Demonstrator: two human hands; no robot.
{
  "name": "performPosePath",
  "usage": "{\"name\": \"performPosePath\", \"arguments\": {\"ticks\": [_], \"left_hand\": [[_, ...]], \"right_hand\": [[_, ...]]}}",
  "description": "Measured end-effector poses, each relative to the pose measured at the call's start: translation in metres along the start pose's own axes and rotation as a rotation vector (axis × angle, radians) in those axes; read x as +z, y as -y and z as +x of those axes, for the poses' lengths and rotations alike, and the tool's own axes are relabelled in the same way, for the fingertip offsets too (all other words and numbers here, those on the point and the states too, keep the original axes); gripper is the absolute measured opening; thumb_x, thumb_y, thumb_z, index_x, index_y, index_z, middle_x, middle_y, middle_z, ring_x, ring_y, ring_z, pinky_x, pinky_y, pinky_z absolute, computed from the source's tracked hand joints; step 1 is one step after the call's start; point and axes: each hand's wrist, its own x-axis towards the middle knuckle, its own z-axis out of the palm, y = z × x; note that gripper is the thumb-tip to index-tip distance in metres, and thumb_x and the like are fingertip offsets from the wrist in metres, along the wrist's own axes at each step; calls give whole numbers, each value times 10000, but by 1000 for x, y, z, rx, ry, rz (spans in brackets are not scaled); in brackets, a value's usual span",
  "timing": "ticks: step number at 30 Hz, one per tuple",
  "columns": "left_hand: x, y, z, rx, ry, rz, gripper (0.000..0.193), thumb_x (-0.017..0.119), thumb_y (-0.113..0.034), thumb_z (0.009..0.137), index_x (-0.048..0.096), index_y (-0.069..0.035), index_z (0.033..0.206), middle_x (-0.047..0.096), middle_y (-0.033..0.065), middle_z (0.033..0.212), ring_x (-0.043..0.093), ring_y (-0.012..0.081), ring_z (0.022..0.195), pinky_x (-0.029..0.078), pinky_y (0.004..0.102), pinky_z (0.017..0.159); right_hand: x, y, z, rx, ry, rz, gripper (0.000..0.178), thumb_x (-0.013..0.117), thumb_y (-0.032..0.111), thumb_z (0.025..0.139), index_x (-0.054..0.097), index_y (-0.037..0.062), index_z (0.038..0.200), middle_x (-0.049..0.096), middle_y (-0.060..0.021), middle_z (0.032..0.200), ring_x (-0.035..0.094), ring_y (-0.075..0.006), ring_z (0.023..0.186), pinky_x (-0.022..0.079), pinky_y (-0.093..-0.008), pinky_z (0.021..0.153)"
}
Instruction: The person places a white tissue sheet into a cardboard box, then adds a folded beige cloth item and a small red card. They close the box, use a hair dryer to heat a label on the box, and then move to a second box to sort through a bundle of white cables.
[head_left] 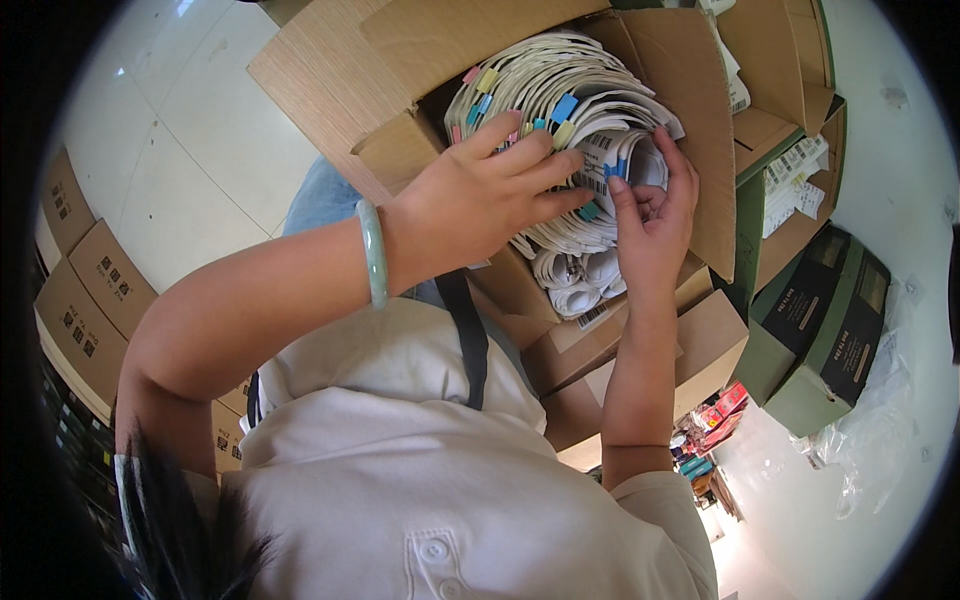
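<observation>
An opened cardboard box [690, 110] holds a thick row of curled white label sheets [545, 70], with coloured index tabs along their edges. My left hand [490, 195] reaches across from the left, fingers spread and resting on the tabbed edges. On the right, my right hand [655, 205] grips the edge of a curled sheet with a printed barcode, its thumb by a blue tab [614, 170]. Its lower fingers curl in against the paper. Several smaller paper rolls [575, 297] stand at the box's near end. A pale green bangle [372, 255] circles my left wrist.
A wood-grain board [320, 75] lies beside the box. More cartons [700, 345] sit under and near it. Green and black boxes [825, 320] and clear plastic wrap [865, 440] are at the right. Brown cartons [110, 270] are stacked at the left on the tiled floor [190, 130].
</observation>
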Motion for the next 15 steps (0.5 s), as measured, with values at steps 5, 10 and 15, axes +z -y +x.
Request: {"name": "performPosePath", "arguments": {"ticks": [5, 10, 15], "left_hand": [[1, 2, 2, -6, -5, -1, 503, 612, -192, 801, 620, -271, 1298, 526, -26, 1176, 489, 183, 1085, 342, 376, 1024], [3, 1, 9, -13, -5, 17, 513, 607, -190, 804, 610, -236, 1315, 513, -15, 1080, 492, 176, 1036, 346, 365, 1000], [10, -6, 15, -67, -13, 3, 515, 584, -190, 823, 582, -196, 1339, 520, -2, 1114, 489, 182, 1056, 344, 368, 1006]], "right_hand": [[1, -6, 0, -32, -6, 54, 648, 692, -52, 835, 480, 117, 1424, 460, -136, 1371, 612, -117, 743, 519, -234, 642], [1, -4, 1, -45, -12, 28, 635, 685, -62, 840, 488, 111, 1418, 462, -144, 1364, 625, -133, 766, 543, -252, 674], [0, -6, 2, -94, -8, 38, 616, 671, -65, 850, 495, 112, 1413, 466, -146, 1359, 627, -138, 782, 544, -249, 671]]}}
